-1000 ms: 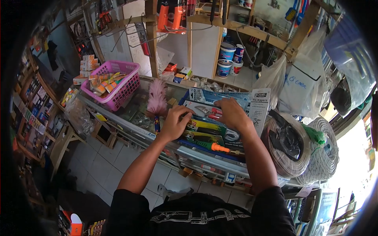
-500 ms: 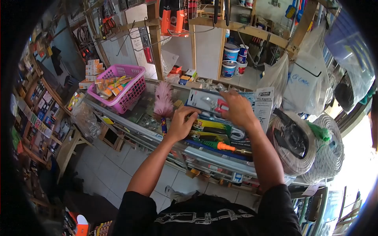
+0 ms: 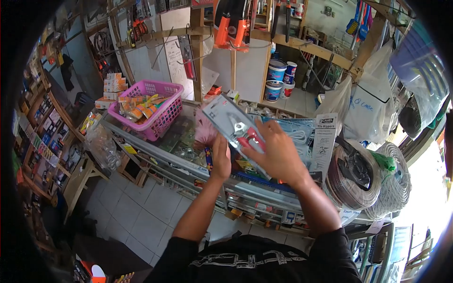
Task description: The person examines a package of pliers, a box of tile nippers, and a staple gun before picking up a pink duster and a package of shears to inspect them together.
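A blister-packed tool with red handles is tilted above the glass counter. My right hand grips its lower right end, thumb across the front. My left hand is upright at the pack's lower left side, its fingers extended and close together; whether it touches the pack is unclear. Behind my left hand lies a pink feather duster. Below the pack, other packaged goods on the counter are mostly covered. A printed "Tile Nippers" card lies right of my right hand.
A pink basket of small packets stands on the counter's left, beside stacked small boxes. Rolls of hose or cable sit at the right. Orange-handled tools hang above the counter, near a wooden rail.
The red-handled pack has been lifted and tilted off the other goods in my right hand. My left hand has turned upright beside it. The camera view has shifted slightly.
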Demonstrator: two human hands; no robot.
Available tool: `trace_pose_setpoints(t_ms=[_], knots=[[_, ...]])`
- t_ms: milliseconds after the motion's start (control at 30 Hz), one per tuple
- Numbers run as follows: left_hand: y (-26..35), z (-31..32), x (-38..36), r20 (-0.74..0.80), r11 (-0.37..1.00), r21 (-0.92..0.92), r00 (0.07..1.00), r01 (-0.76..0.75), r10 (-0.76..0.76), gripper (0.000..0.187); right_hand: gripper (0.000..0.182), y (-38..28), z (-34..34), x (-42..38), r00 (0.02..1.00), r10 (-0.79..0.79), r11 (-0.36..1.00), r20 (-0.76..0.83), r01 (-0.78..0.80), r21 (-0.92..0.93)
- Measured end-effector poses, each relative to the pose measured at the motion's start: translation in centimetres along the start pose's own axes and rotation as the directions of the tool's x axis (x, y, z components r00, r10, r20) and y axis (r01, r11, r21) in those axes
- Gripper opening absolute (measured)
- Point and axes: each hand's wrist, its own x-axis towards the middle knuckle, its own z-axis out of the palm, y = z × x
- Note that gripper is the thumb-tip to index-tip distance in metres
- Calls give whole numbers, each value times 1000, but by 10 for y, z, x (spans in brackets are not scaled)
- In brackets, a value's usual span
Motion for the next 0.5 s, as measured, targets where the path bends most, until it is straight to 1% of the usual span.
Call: trace_pose_setpoints(t_ms=[33, 67, 100, 133, 200, 233, 333, 367, 467, 500], knots=[[4, 7, -3, -76, 967, -254, 996, 24, -45, 52, 74, -12, 8, -2, 1000, 25, 999, -4, -25, 23], [13, 3, -8, -50, 878, -458, 982, 141, -184, 53, 76, -24, 15, -1, 999, 52, 998, -7, -52, 48], [21, -3, -14, -43, 841, -504, 967, 197, -253, 55, 76, -38, 21, 0, 995, 101, 991, 24, -103, 84], [32, -10, -16, -36, 797, -549, 945, 252, -324, 56, 76, -46, 31, 2, 996, 91, 992, 10, -92, 88], [57, -29, -16, 50, 690, -632, 907, 353, -419, 60, 78, -58, 57, 5, 997, 71, 993, -5, -70, 97], [67, -40, -16, 92, 627, -670, 883, 396, -460, 63, 78, -69, 65, 8, 995, 96, 988, 9, -97, 117], [79, -78, -8, 257, 397, -788, 837, 471, -484, 74, 75, -84, 107, 13, 997, 79, 979, -3, -77, 190], [82, -88, -5, 236, 453, -758, 846, 468, -478, 80, 68, -84, 127, 14, 998, 26, 974, -52, -14, 228], [75, -133, -2, 248, 461, -746, 843, 481, -477, 77, 58, -88, 159, 20, 999, -30, 973, -17, 34, 229], [71, -146, -2, 221, 474, -749, 849, 463, -480, 78, 47, -89, 168, 21, 999, 4, 950, -33, 7, 313]])
